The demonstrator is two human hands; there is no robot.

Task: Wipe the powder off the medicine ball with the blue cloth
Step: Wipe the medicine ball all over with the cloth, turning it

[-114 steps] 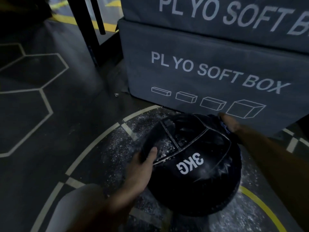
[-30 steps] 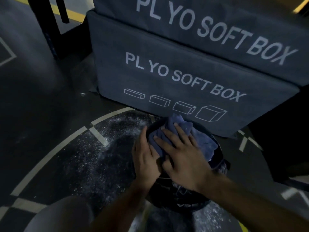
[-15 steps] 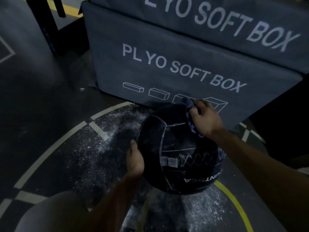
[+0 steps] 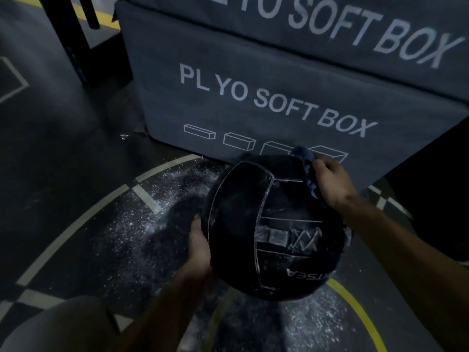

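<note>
Medicine ball (image 4: 274, 224): black, round, with pale stitched seams, a crossed-lace panel and part of a white printed word near its lower edge. It sits low in the head view, just in front of the lower plyo soft box (image 4: 253, 102), above the floor (image 4: 63, 174). Faint pale dusting shows along the seams and on the rectangular patch beside the lacing.

Left hand (image 4: 200, 247): set against the ball's left side, fingers reaching round the curve toward the far face, palm against the leather; it holds the ball from that side.

Right hand (image 4: 330, 181): on the ball's upper right shoulder, fingers curled and gripping the blue cloth (image 4: 308, 171).

Blue cloth: bunched, dark blue, pressed between the right hand and the ball's surface, with one fold rising above the ball's top edge against the box face.

Lower plyo soft box: grey fabric, white lettering, a row of four box outlines along its base; directly behind the ball. A second box (image 4: 330, 26) of the same kind is stacked on it.

Powder (image 4: 142, 224): white specks scattered over the floor left of the ball and again below it.

Floor: dark, marked with pale curved bands left of the ball and a yellow curved line (image 4: 360, 316) at the ball's lower right.

Dark upright post (image 4: 68, 39): far left of the boxes.
</note>
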